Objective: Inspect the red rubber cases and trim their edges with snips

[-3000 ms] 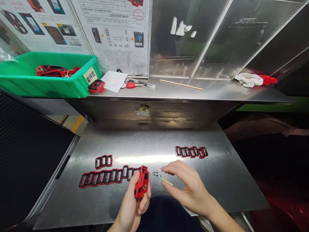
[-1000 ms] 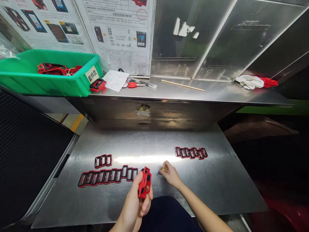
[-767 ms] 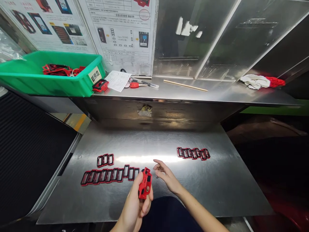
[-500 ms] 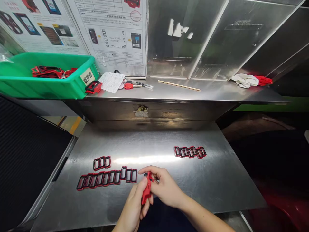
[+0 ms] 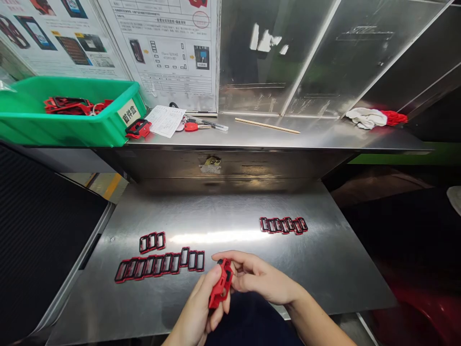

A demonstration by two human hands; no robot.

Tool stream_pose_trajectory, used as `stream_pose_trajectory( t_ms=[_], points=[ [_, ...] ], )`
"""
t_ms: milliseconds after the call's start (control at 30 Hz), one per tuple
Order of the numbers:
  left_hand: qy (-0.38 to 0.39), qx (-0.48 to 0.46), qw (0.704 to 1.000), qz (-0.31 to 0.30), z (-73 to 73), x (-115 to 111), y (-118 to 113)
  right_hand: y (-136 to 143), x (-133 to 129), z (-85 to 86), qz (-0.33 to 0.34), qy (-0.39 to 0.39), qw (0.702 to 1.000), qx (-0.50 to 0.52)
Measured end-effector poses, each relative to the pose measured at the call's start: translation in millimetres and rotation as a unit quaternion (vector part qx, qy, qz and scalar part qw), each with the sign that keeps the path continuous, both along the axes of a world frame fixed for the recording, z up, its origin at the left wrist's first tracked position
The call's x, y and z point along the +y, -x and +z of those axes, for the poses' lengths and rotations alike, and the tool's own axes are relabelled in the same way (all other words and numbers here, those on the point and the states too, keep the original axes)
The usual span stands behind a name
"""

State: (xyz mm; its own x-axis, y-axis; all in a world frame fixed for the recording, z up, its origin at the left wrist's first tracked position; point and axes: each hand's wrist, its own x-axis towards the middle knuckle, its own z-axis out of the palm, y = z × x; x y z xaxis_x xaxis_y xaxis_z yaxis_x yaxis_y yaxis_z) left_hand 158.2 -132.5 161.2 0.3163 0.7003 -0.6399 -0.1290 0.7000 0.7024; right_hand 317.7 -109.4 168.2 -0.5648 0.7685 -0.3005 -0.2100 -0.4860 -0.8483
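A small red and black plastic frame [image 5: 219,289] is held tilted above the front of the metal table. My left hand [image 5: 197,303] is closed around it, thumb on its near face and fingers behind. At the frame's upper right side, the thumb and fingers of my right hand [image 5: 266,282] pinch its edge; the exact contact is partly hidden. To the left of my hands lies a long row of similar red and black frames [image 5: 154,265], with a short row of three frames [image 5: 152,241] just behind it. Another row of frames [image 5: 284,225] lies further right.
On the shelf [image 5: 259,139] stand a green bin [image 5: 68,129] of red parts, a loose red part [image 5: 138,129], a paper slip [image 5: 165,121], keys [image 5: 190,127], a wooden stick [image 5: 267,126] and a white and red cloth [image 5: 374,118]. A black ribbed surface [image 5: 46,240] borders the table's left.
The held frame has turned so that more of its face and opening shows. My right hand has shifted slightly right and its fingers sit differently on the edge. The rows lie unchanged.
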Motion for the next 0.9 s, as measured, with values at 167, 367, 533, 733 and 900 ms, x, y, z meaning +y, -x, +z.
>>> stream_pose_trajectory(
  t_ms=[167, 367, 533, 733, 900],
  points=[
    [-0.002, -0.014, 1.000, -0.022, -6.1, -2.1, 2.2, 14.0, -1.7, 1.2, -0.056, -0.026, 0.996, -0.065],
    [0.098, -0.288, 0.951, -0.060, -2.3, 3.1, 4.9, 5.6, -1.4, -0.7, -0.014, -0.006, 1.000, 0.023],
    [0.117, -0.379, 0.911, -0.114, 6.1, 9.5, 3.5, 4.9, -4.9, -2.1, -0.057, -0.034, 0.998, -0.008],
    [0.127, -0.394, 0.899, -0.143, 5.6, 7.5, 3.2, 10.5, -7.5, -5.4, -0.091, -0.017, 0.995, -0.031],
    [0.137, -0.395, 0.899, -0.129, 5.3, 7.2, 1.1, 14.0, -6.0, -3.6, -0.117, -0.001, 0.992, -0.046]
  ],
)
